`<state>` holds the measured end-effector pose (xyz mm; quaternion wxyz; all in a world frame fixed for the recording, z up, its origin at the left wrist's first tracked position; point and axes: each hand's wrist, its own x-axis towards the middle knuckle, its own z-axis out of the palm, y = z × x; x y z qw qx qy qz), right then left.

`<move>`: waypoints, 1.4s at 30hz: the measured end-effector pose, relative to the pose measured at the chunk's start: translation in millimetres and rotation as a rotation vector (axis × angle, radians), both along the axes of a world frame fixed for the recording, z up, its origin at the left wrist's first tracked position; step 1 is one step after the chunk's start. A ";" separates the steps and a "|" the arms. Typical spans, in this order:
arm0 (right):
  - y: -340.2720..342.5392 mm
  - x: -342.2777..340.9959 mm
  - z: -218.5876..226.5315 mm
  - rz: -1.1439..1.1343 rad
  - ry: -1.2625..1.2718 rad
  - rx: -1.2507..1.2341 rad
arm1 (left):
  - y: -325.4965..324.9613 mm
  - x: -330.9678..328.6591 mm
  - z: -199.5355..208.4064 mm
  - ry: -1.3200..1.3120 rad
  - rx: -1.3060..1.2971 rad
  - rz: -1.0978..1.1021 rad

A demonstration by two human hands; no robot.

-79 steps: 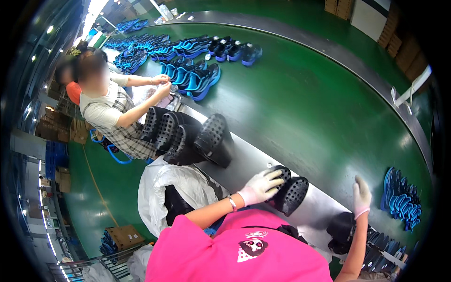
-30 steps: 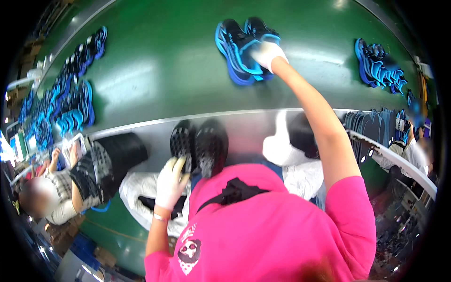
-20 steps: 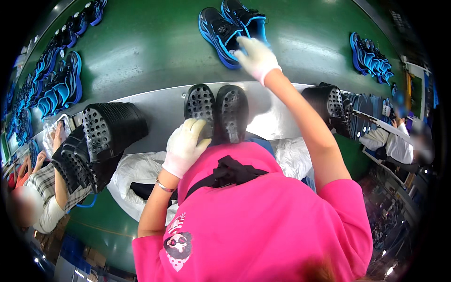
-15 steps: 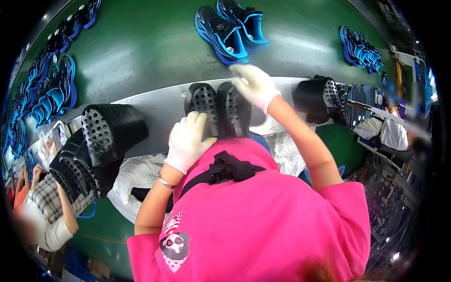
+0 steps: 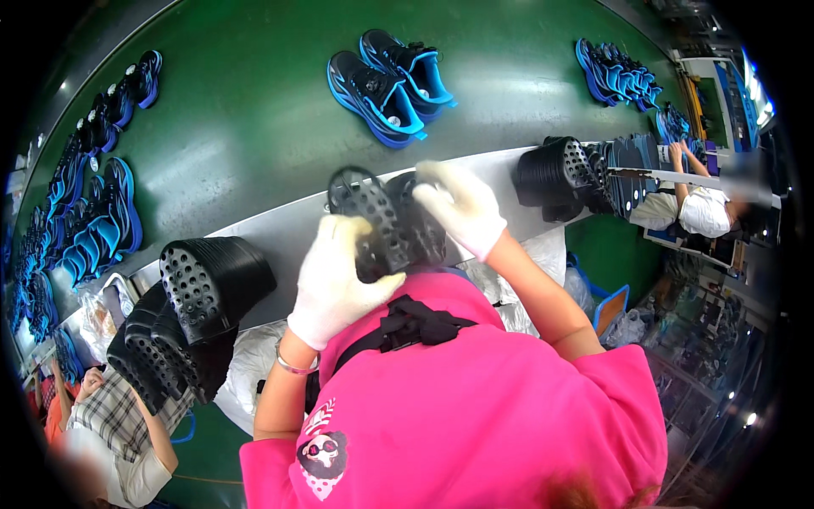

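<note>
Two black perforated plastic shoe inserts stand side by side at the steel edge of the table, in front of my body. My white-gloved left hand (image 5: 331, 280) grips the left insert (image 5: 373, 208) along its near left side, thumb low across it. My gloved right hand (image 5: 462, 208) closes on the top and right side of the right insert (image 5: 424, 229), which is blurred and partly covered by the hand. Beyond them a pair of black and blue sneakers (image 5: 390, 93) rests on the green table surface, heels toward me.
Nested stacks of black inserts (image 5: 220, 284) stand at the left, with another stack (image 5: 547, 178) at the right. Rows of blue sneakers (image 5: 106, 216) line the far left, and more sneakers (image 5: 615, 72) sit far right. Co-workers (image 5: 708, 204) sit on both sides. White plastic bags (image 5: 254, 360) hang below the edge.
My right hand has come down onto the right insert. The left insert has tilted and shifted, with my left hand spread around it. The whole view has turned slightly.
</note>
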<state>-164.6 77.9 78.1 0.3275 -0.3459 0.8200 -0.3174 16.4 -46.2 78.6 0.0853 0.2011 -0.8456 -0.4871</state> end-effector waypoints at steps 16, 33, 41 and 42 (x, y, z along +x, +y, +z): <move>1.2 -28.7 -15.8 -0.207 -0.444 -0.310 | -15.3 -108.7 -36.0 0.501 1.567 0.213; -23.4 -129.4 -19.7 0.224 0.191 0.483 | -47.3 -191.9 -143.8 0.110 -0.385 0.432; -70.5 -184.4 -32.2 0.344 -0.040 0.383 | -124.0 -208.6 -142.5 0.104 -0.252 0.084; -81.5 -183.4 -34.7 0.421 0.051 0.459 | -126.8 -210.0 -138.5 0.078 -0.240 0.059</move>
